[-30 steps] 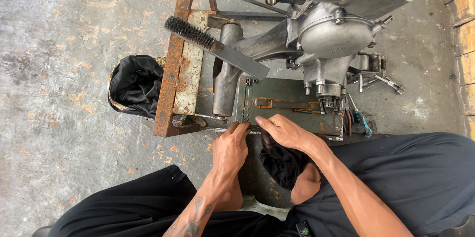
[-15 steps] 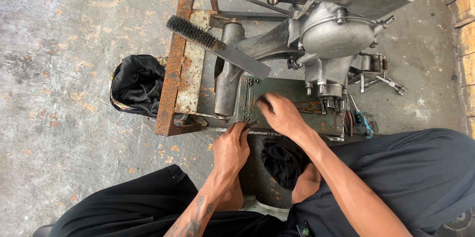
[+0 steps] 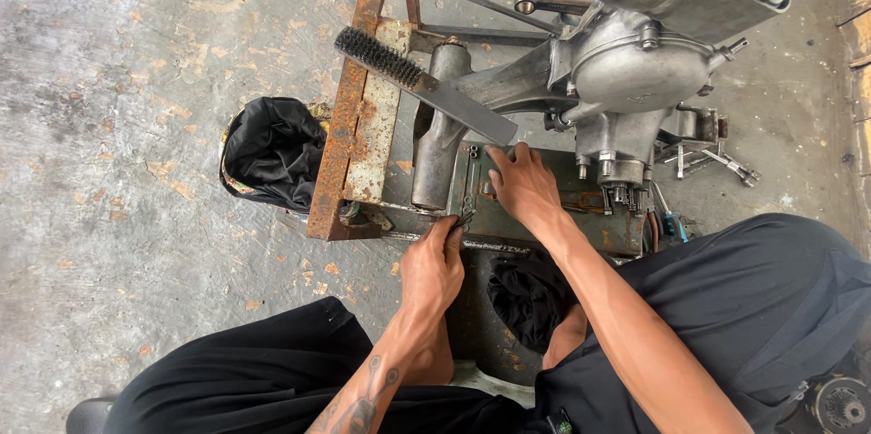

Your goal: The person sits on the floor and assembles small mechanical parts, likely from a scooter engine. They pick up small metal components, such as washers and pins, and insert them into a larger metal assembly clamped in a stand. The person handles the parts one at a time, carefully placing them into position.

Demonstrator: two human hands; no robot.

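Concrete [image 3: 136, 126] fills the left of my view — grey, stained, flecked with rust-coloured chips and worn patches; it runs on past the stand to the upper right, where a strip of yellowish brick wall [image 3: 857, 26] edges the frame. On that floor stands a rusty steel frame [image 3: 349, 135], its angle iron flaking orange, and across it lies a wire brush [image 3: 413, 80] with dark bristles and a flat grey handle that points toward my right hand. Beside the frame, to its left, sits a bin lined with a black bag [image 3: 272, 153]. A silver engine casing [image 3: 635, 62] rests on the stand, its long arm reaching down to the left; below it lies a green metal plate [image 3: 553, 207], scuffed and spotted with rust. My right hand [image 3: 522, 185] lies on that plate, fingers spread and loose, the fingertips just beside the brush handle's end; it grasps nothing that I can see. My left hand [image 3: 434, 266] is at the plate's near edge, the fingers curled around a small metal part [image 3: 466, 214] — whether it is a tool or a fitting I cannot tell. Loose wrenches [image 3: 717, 162] lie on the floor to the right of the stand; my black trousers [image 3: 744, 307] fill the bottom of the frame.
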